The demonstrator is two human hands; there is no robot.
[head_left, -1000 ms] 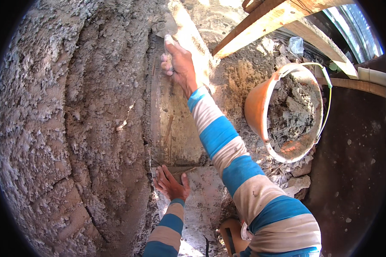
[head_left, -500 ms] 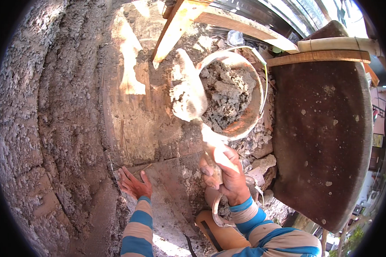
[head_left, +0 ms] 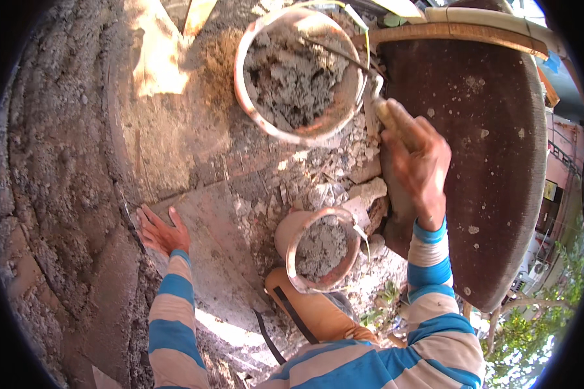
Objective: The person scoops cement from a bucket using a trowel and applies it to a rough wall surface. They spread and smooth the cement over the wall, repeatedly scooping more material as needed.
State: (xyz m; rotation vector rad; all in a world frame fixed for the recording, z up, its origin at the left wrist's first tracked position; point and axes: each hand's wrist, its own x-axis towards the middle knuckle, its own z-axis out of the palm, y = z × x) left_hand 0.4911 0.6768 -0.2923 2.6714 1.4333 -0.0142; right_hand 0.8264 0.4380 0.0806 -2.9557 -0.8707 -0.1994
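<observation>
My right hand (head_left: 418,159) is wrapped round the handle of a trowel (head_left: 377,91) at the right side of a large bucket (head_left: 241,84). The trowel's thin blade, seen nearly edge-on, reaches over the rim into the grey wet mortar (head_left: 285,78) inside. My left hand (head_left: 162,231) has its fingers spread and rests at the left edge of a grey board (head_left: 207,220), beside a rough mortar-covered surface (head_left: 65,194). A smaller bucket (head_left: 291,259), also holding grey mortar, stands near my leg.
A dark brown spotted panel (head_left: 461,168) with a wooden strip (head_left: 461,31) along its top stands at the right. Rubble (head_left: 318,172) lies between the buckets. A sunlit wooden board (head_left: 156,142) lies left of the large bucket. Green leaves (head_left: 532,292) show lower right.
My right hand has swung right and farther out, taking the trowel from left of the large bucket to its right side, blade in the bucket. The view has shifted; the small bucket now shows fully.
</observation>
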